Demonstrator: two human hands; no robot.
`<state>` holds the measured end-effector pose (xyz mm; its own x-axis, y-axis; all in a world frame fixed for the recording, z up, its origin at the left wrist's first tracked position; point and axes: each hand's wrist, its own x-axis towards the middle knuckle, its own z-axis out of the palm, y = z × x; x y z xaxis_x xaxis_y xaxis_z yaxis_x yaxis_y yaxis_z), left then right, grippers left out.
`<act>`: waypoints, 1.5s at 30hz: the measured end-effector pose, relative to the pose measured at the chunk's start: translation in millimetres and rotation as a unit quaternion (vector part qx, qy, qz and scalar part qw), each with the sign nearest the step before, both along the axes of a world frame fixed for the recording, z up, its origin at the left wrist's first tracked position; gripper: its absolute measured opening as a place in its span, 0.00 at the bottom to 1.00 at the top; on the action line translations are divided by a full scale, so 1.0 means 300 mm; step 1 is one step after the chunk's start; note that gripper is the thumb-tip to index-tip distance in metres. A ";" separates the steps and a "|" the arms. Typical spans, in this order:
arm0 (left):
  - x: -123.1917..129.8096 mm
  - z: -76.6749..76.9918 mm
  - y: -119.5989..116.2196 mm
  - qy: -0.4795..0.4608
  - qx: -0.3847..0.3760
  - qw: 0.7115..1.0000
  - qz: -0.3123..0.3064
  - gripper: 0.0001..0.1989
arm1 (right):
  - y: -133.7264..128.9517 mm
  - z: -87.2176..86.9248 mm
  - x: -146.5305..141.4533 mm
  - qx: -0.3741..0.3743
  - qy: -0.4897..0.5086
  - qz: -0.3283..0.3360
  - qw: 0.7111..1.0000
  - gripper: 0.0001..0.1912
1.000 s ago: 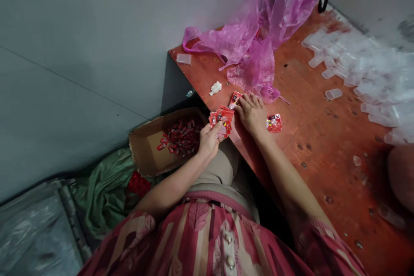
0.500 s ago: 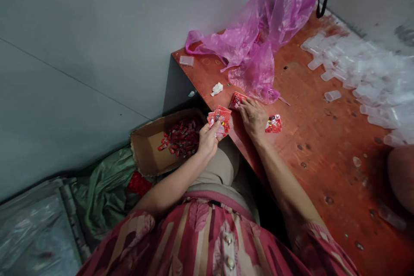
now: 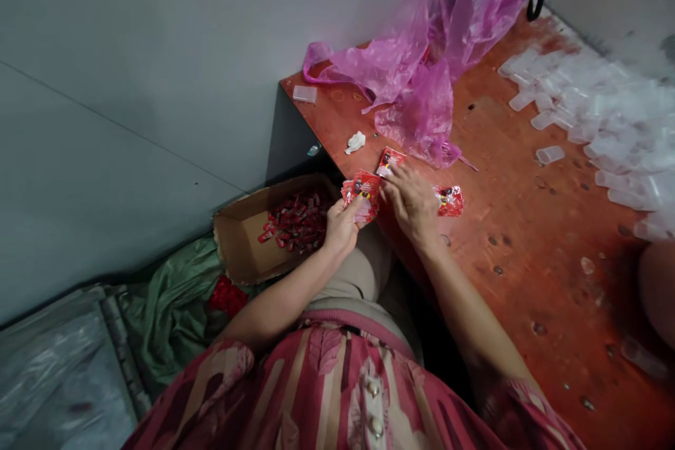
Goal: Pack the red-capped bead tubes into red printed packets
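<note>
Closed around a fanned bunch of red printed cards (image 3: 365, 191), my left hand (image 3: 342, 228) is just off the table's edge, thumb on top. My right hand (image 3: 414, 204) hovers over the table edge with its fingers stretched out, slightly blurred. Its fingertips lie between the bunch and a second small pile of red cards (image 3: 391, 157) on the table; whether they touch either is hard to tell. Another pile of red cards (image 3: 451, 201) lies just right of my right hand, partly covered by it.
A pink plastic bag (image 3: 416, 77) lies crumpled at the back of the red table (image 3: 506, 169). Many clear plastic cases (image 3: 606, 119) are heaped on the right, near a co-worker's arm (image 3: 657, 285). A cardboard box (image 3: 240, 242) with small red pieces stands below left. White crumpled tissue (image 3: 355, 142) lies near the edge.
My right hand has drawn back slightly from the pile at the table edge, uncovering more of it. My left hand with the cards has shifted a little to the right.
</note>
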<state>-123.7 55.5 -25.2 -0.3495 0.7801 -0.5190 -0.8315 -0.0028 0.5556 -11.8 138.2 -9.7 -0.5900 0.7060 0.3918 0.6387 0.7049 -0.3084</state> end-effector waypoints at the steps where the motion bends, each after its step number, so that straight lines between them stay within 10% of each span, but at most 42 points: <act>1: -0.001 -0.003 0.000 0.003 -0.004 1.000 0.000 0.18 | 0.030 -0.009 -0.001 0.001 -0.011 -0.036 0.999 0.17; 14: -0.010 0.000 -0.002 0.009 -0.020 1.000 0.011 0.17 | 0.107 -0.083 -0.010 0.006 -0.029 -0.076 0.997 0.16; 25: 0.000 0.011 0.000 -0.008 0.026 1.000 0.000 0.17 | -0.092 -0.010 0.004 0.017 -0.036 0.079 0.996 0.15; 32: -0.005 0.009 0.001 -0.003 -0.019 1.000 0.007 0.15 | 0.107 -0.034 0.013 -0.003 -0.047 -0.081 0.996 0.18; 45: -0.009 0.001 -0.007 -0.001 -0.014 1.000 0.019 0.16 | 0.120 -0.073 -0.012 0.055 -0.073 -0.062 0.994 0.15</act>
